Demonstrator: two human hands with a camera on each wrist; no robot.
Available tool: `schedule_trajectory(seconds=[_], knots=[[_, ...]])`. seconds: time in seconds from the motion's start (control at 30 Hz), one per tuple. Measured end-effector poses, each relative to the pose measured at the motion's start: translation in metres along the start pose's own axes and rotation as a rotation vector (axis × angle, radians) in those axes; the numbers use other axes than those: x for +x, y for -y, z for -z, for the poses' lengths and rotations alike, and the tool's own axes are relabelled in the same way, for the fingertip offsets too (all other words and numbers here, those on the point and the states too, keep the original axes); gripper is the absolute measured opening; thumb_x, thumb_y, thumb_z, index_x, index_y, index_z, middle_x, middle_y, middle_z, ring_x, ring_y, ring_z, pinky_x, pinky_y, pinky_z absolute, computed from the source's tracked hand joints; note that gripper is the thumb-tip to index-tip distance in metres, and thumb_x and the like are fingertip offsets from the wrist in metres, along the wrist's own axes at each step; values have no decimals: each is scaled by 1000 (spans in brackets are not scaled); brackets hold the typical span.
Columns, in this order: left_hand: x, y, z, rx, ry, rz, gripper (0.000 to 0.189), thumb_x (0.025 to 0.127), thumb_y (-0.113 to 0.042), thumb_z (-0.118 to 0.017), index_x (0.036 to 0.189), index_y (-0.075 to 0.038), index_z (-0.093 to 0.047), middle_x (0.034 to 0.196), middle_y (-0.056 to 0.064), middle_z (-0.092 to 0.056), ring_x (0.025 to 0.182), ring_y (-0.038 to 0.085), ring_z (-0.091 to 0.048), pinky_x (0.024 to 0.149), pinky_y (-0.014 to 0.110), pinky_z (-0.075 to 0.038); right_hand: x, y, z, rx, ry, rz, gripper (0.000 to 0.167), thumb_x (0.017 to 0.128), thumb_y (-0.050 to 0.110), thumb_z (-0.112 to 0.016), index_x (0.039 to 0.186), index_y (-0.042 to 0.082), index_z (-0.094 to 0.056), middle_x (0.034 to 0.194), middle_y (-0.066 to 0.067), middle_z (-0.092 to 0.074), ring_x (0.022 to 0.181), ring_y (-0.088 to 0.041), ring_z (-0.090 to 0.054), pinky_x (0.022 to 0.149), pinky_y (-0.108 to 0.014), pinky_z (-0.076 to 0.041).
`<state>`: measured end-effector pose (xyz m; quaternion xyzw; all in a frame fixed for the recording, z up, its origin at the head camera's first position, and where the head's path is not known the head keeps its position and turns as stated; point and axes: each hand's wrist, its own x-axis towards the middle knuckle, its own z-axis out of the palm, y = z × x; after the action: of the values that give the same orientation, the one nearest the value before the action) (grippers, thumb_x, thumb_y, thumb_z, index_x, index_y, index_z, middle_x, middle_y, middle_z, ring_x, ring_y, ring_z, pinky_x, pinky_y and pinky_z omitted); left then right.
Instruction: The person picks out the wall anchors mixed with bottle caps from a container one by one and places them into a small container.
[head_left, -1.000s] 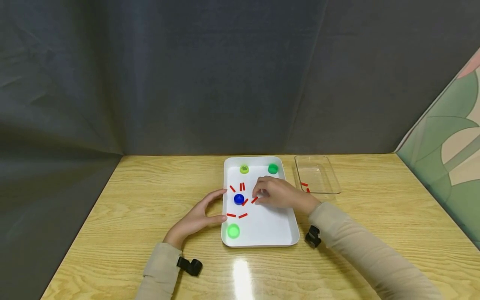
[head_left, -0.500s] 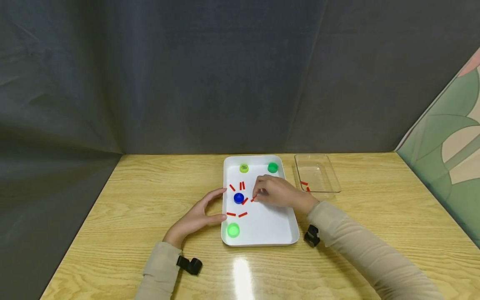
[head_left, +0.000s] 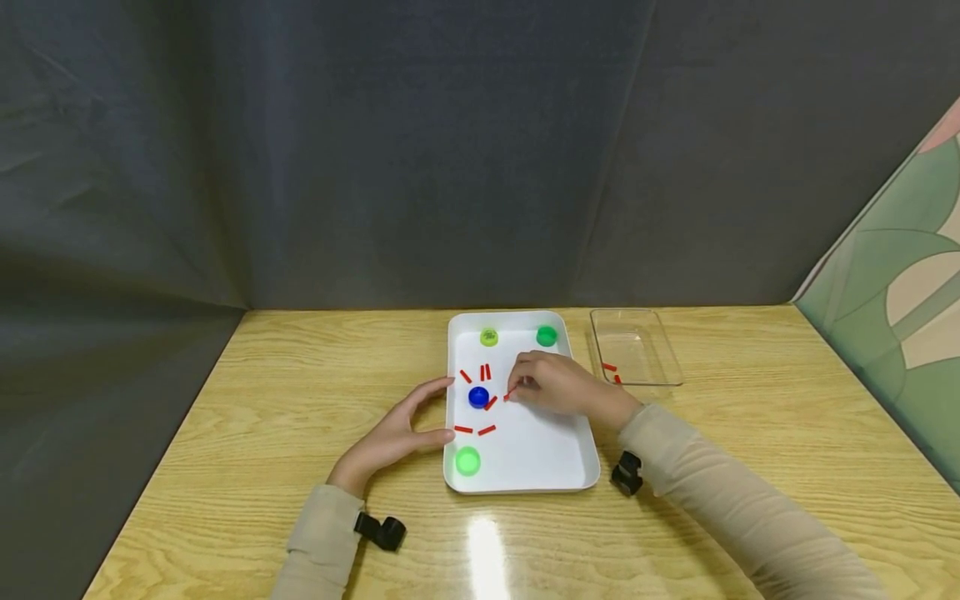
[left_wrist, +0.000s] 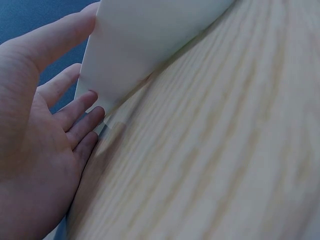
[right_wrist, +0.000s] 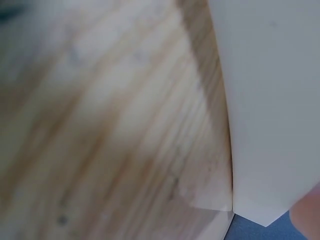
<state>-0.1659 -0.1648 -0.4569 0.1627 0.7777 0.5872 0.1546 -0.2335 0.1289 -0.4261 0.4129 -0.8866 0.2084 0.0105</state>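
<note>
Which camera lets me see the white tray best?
The head camera: it shows nearly the whole white tray, though the right hand covers some. Both wrist cameras show just part of its outside.

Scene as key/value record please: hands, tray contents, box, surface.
Left hand: at left side of white tray
Right hand: pinches a red stick over the tray
Tray caps: blue cap, yellow-green cap, green cap, light green cap
Other sticks in tray: six, red
Clear box: right of tray, two red pieces toward its near left corner
Surface: wood-grain table
</note>
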Motion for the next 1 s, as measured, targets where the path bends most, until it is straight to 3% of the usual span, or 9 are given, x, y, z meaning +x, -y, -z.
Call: schedule_trajectory(seconds=[0.33,0.67,1.0], knots=[[-1,-2,0,-13,5,-9,77,85,-20,-80,151,-25,-40,156,3,-35,145,26,-26,118,53,-16,-3,4,6,34,11,-58,4,90,21,-76,88,21,-72,87,13,-64,76,-6,-53,68,-24,-48],[0,-1,1,-17,3,-2,77,86,-16,-79,151,-25,-40,157,3,-34,146,25,-25,118,53,-16,-7,10,16,51,-20,-27,4,89,15,-76,93,17,-74,93,9,-70,80,-6,-59,71,-26,-52],[0,0,0,-20,12,-10,77,86,-15,-79,152,-24,-40,156,2,-35,145,25,-26,118,52,-17,-19,16,29,83,-34,-149,7,90,16,-75,94,21,-74,95,12,-68,78,-10,-54,68,-27,-48]])
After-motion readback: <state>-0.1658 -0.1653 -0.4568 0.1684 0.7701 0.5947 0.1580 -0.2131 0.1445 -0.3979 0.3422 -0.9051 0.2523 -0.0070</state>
